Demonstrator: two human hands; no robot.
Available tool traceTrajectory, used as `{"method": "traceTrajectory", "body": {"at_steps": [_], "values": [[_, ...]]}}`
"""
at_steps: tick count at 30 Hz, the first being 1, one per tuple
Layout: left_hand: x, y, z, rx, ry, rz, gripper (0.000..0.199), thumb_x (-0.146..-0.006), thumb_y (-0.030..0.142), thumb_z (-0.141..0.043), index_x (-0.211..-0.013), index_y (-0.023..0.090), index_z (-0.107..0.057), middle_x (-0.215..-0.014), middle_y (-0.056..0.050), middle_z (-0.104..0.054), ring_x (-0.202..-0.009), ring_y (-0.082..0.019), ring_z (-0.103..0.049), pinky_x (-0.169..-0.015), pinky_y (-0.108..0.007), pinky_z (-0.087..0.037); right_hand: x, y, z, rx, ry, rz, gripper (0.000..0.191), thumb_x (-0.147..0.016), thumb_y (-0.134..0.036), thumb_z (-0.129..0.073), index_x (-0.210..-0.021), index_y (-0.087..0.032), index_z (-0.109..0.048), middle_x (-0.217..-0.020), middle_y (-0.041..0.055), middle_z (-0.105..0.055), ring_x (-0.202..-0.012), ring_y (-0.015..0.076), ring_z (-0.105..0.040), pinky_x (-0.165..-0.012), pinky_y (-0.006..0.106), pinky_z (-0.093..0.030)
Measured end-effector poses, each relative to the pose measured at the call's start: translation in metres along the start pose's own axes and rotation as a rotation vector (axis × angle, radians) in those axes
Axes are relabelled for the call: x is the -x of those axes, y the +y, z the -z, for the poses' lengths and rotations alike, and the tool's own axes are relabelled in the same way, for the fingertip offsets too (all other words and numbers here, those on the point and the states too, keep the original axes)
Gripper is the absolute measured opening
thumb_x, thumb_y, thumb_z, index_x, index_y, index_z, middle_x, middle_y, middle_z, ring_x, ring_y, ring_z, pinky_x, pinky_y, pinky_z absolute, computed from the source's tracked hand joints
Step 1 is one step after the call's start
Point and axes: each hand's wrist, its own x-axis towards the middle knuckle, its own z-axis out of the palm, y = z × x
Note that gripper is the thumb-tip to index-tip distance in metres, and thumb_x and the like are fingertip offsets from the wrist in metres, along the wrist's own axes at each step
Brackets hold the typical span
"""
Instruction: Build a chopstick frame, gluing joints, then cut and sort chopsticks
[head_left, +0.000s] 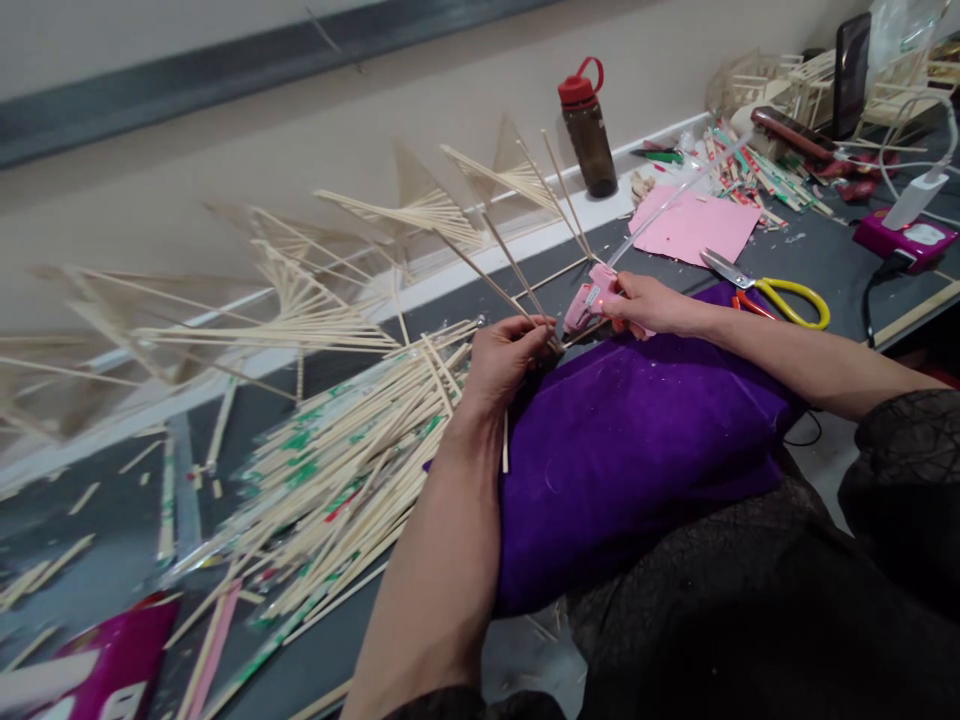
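Observation:
My right hand is wrapped round a pink hot glue gun, with a long clear glue stick reaching out of its back. A small red light glows on the gun. Its nozzle is close to the fingertips of my left hand, which pinches wooden sticks at a lower corner of a small stick frame. Thin sticks rise from this frame at a slant, and its far side lies on the table. The exact joint is hidden behind my left fingers. A purple cloth covers my lap below both hands.
Loose chopsticks and wrappers lie left of my left arm. Twisted stick models line the wall. A brown bottle, pink sheet, yellow-handled scissors and purple power strip with cords are to the right.

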Motion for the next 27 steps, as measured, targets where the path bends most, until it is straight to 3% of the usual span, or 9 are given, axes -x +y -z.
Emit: {"method": "traceTrajectory", "body": {"at_steps": [9,15,21,27], "values": [[-0.0003,-0.0005,0.0,-0.026,0.001,-0.002,0.024,-0.061,0.034,-0.072,-0.076,0.015,-0.073,-0.063,-0.002,-0.063,-0.046,-0.007,-0.044,-0.041,-0.02,-0.03,0.0024,-0.0001,0.002,-0.024,0.023,-0.002,0.009,-0.093,-0.023,-0.059,-0.091,-0.018,-0.051,-0.066,-0.0005,-0.061,-0.043,0.0068,-0.048,-0.038,0.02,-0.039],[0.0006,0.0004,-0.0004,0.012,0.011,0.012,0.022,-0.06,0.033,-0.074,-0.074,0.015,-0.072,-0.067,-0.004,-0.065,-0.048,-0.008,-0.047,-0.042,-0.021,-0.032,0.0008,0.0006,0.0049,-0.024,-0.035,-0.002,0.009,-0.092,-0.022,-0.06,-0.09,-0.017,-0.052,-0.066,0.0,-0.062,-0.042,0.007,-0.049,-0.037,0.02,-0.039],[0.0005,-0.0006,0.0003,0.008,0.004,-0.001,0.023,-0.061,0.033,-0.073,-0.076,0.015,-0.073,-0.068,-0.004,-0.066,-0.048,-0.007,-0.045,-0.041,-0.019,-0.03,0.0016,-0.0017,0.006,-0.022,0.04,0.004,0.01,-0.093,-0.023,-0.059,-0.089,-0.018,-0.051,-0.067,-0.0006,-0.062,-0.044,0.0061,-0.048,-0.037,0.018,-0.037],[0.0015,0.0017,-0.0005,-0.005,0.001,0.015,0.024,-0.061,0.035,-0.073,-0.075,0.015,-0.072,-0.065,-0.003,-0.065,-0.047,-0.008,-0.045,-0.041,-0.02,-0.03,0.0007,0.002,0.0017,0.005,-0.007,0.024,0.012,-0.093,-0.022,-0.058,-0.086,-0.019,-0.048,-0.069,0.0001,-0.063,-0.043,0.0066,-0.05,-0.039,0.02,-0.039]]}}
